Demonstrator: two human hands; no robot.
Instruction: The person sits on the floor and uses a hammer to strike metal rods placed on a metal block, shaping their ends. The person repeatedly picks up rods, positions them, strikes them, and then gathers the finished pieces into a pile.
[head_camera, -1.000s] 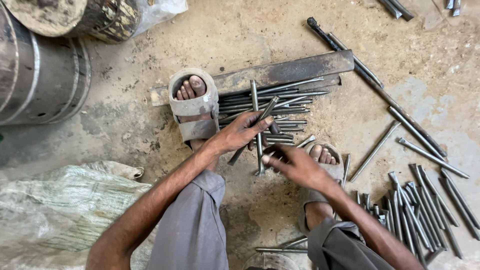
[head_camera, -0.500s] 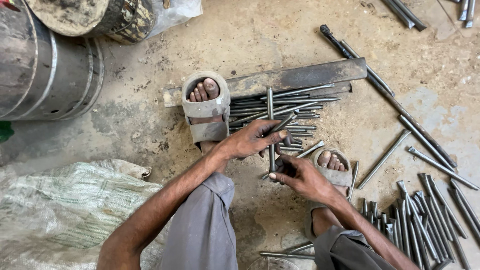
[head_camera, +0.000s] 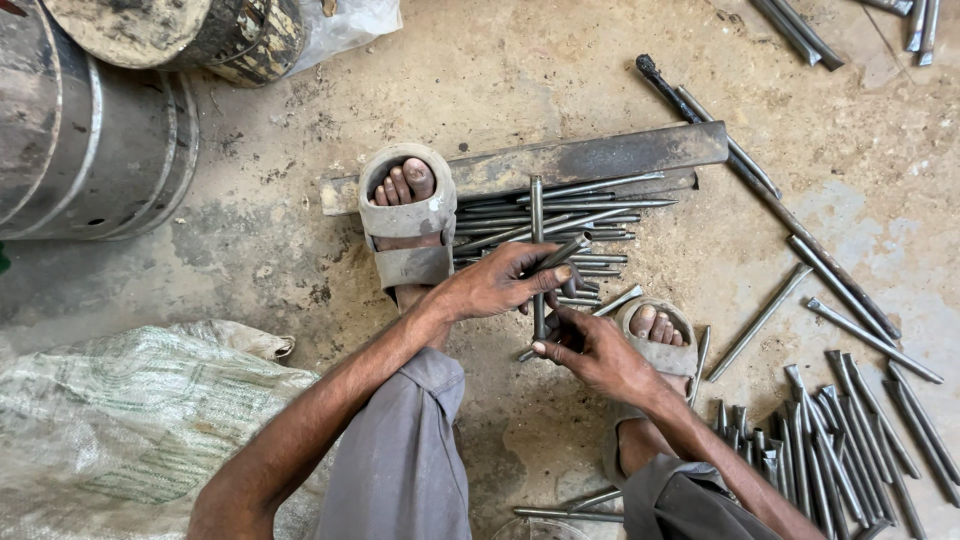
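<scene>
My left hand (head_camera: 497, 284) is closed around a thin grey metal rod (head_camera: 537, 215) that stands upright over a stack of similar rods (head_camera: 590, 212) lying on the floor. My right hand (head_camera: 590, 352) pinches the lower end of the same rod just below the left hand. The stack lies against a long flat steel bar (head_camera: 590, 160). One sandalled foot (head_camera: 405, 215) rests on the left end of that bar, and the other sandalled foot (head_camera: 657, 330) sits just right of my right hand.
A rusty metal drum (head_camera: 90, 150) lies at the top left beside a second drum (head_camera: 200, 30) and a plastic bag (head_camera: 350, 25). A woven sack (head_camera: 130, 420) covers the lower left floor. Several loose rods (head_camera: 840, 440) are heaped at the lower right, with long rods (head_camera: 770, 200) running diagonally.
The view has shifted slightly. Both hands have closed in on the upright rod, with the right hand moving up under the left.
</scene>
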